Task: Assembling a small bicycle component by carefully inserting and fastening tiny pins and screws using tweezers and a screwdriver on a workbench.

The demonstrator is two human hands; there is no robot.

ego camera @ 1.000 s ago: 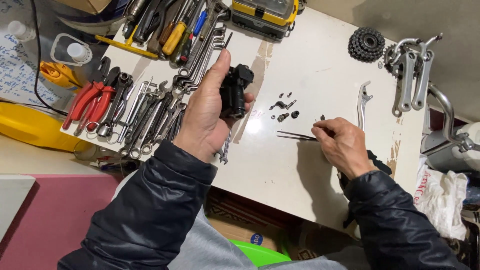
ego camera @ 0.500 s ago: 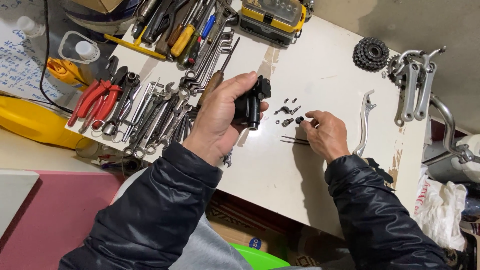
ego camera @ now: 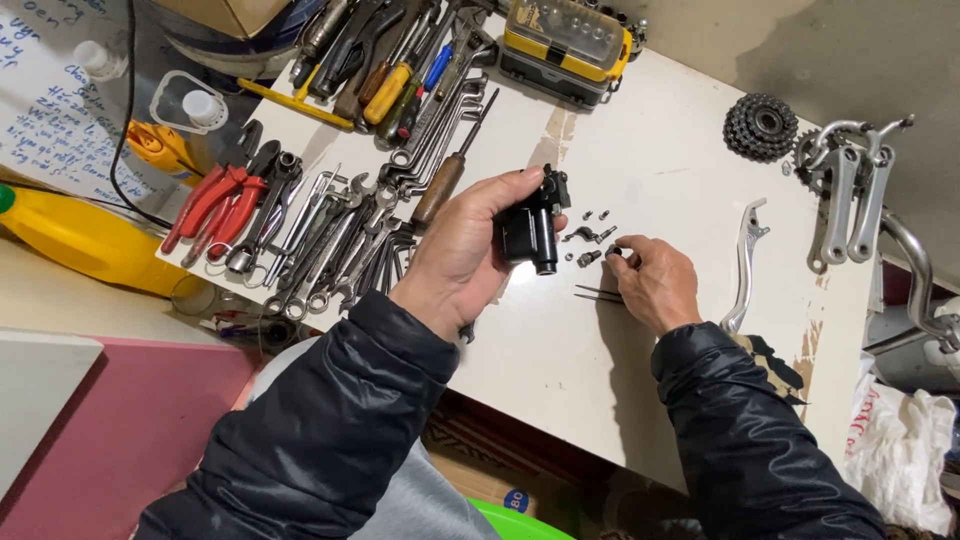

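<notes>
My left hand (ego camera: 462, 255) grips a black brake-lever body (ego camera: 532, 228) and holds it just above the white table (ego camera: 660, 160). To its right, my right hand (ego camera: 655, 282) rests on the table, its fingertips pinching a small dark part (ego camera: 613, 251). Several tiny screws and small dark parts (ego camera: 590, 235) lie on the table between the two hands. Thin tweezers (ego camera: 597, 294) lie on the table beside my right hand.
Wrenches (ego camera: 330, 240), red pliers (ego camera: 215, 200) and screwdrivers (ego camera: 400, 85) fill the table's left side. A yellow bit case (ego camera: 567, 40) stands at the back. A silver brake lever (ego camera: 745, 262), a sprocket cluster (ego camera: 760, 126) and silver brake arms (ego camera: 850, 195) lie to the right. A yellow bottle (ego camera: 75, 240) lies at far left.
My right hand has let go of the tweezers and moved up to the small parts, pinching one. My left hand has tilted the black lever body down, closer to the parts.
</notes>
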